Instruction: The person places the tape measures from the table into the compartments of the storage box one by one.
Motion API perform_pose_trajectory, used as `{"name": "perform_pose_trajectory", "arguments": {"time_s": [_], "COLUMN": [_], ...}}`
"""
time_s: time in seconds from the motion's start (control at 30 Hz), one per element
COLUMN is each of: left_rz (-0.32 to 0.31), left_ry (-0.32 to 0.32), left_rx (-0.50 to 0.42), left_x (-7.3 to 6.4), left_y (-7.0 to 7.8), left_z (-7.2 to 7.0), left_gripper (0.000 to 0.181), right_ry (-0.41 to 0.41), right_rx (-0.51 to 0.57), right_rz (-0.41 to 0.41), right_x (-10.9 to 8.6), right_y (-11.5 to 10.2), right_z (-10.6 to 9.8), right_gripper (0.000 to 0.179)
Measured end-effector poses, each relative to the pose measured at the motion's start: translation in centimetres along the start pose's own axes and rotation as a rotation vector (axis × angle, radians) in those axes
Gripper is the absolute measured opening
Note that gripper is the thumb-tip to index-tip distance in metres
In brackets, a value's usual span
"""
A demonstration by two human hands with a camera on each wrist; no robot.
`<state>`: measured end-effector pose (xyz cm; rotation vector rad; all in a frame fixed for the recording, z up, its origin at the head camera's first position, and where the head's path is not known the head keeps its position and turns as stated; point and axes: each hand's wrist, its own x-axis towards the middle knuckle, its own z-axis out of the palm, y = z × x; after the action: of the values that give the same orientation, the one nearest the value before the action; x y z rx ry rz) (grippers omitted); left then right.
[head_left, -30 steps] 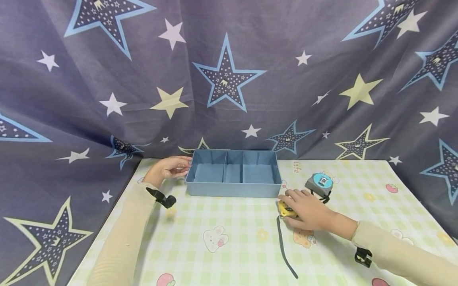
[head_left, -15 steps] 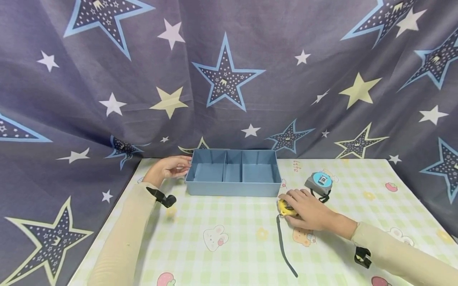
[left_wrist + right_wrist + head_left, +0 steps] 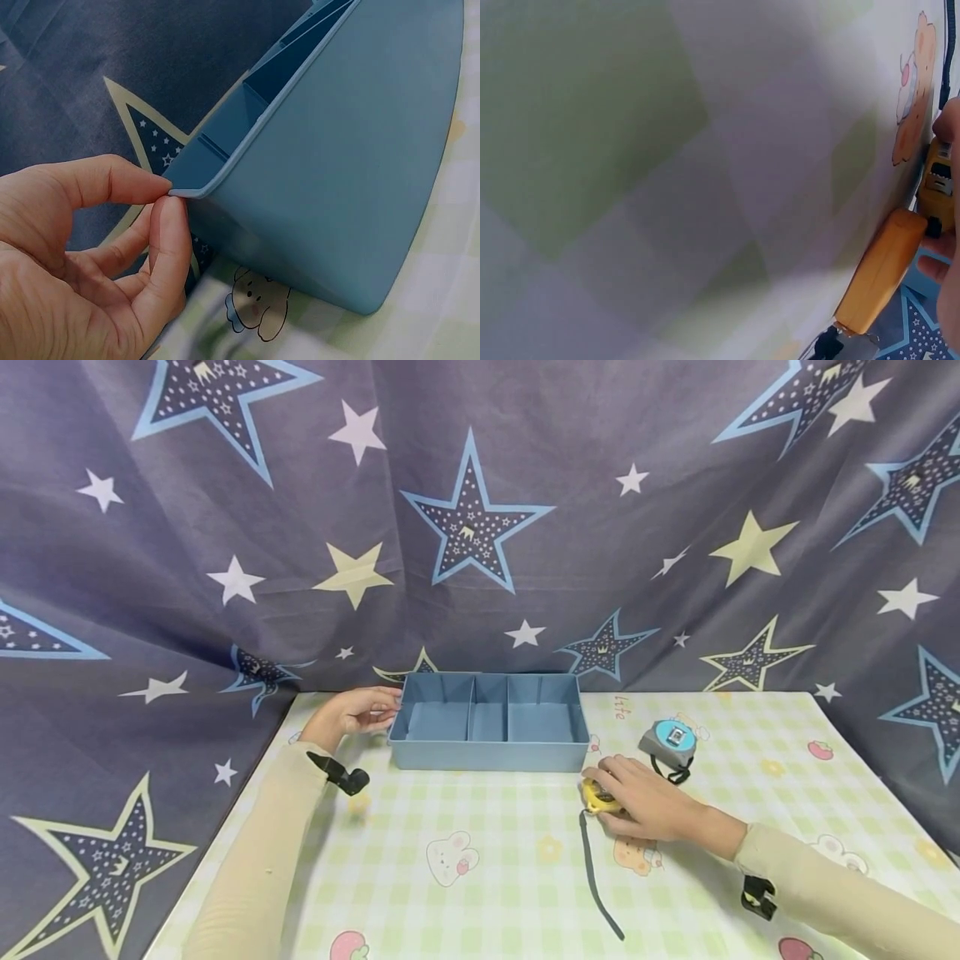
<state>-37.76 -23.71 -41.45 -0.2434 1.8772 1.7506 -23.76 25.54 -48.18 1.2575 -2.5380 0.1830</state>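
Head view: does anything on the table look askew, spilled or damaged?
Nothing stands out. The blue divided tray sits level, all three compartments bare. The left hand pinches its corner. The right hand rests on a yellow tape measure, its black strap trailing loose on the cloth. A blue tape measure lies apart.

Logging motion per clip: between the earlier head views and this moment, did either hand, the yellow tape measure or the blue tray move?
Nothing visibly changed. The right hand stays on the yellow tape measure on the table, its dark strap trailing toward the near edge. The left hand keeps pinching the corner of the blue tray. The blue tape measure lies where it was.
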Motion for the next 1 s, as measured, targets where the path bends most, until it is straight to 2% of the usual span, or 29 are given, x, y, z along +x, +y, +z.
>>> {"name": "perform_pose_trajectory", "arguments": {"time_s": [0.13,0.4,0.67,1.0], "left_rz": [-0.002,-0.004,-0.014,0.007], "left_ry": [-0.001,-0.003,-0.003,-0.011], "left_rx": [-0.006,-0.026,-0.017,0.008], "left_x": [0.1,0.2,0.3,0.1], "left_y": [0.0,0.0,0.0,0.1], "left_z": [0.0,-0.1,0.1,0.2], "left_gripper": [0.064,0.065,0.067,0.065], "right_ry": [0.002,0.062,0.067,0.12], "right_rx": [-0.001,-0.026,-0.037,-0.019], "right_rz": [-0.022,-0.074,-0.062,-0.064], "right_x": [-0.1,0.2,1.1,2.5], "right_y": [0.0,0.2,0.1,0.8], "right_z": [0.1,-0.4,-2.3,-4.5], "right_gripper": [0.055,0.051,0.053,0.054]}}
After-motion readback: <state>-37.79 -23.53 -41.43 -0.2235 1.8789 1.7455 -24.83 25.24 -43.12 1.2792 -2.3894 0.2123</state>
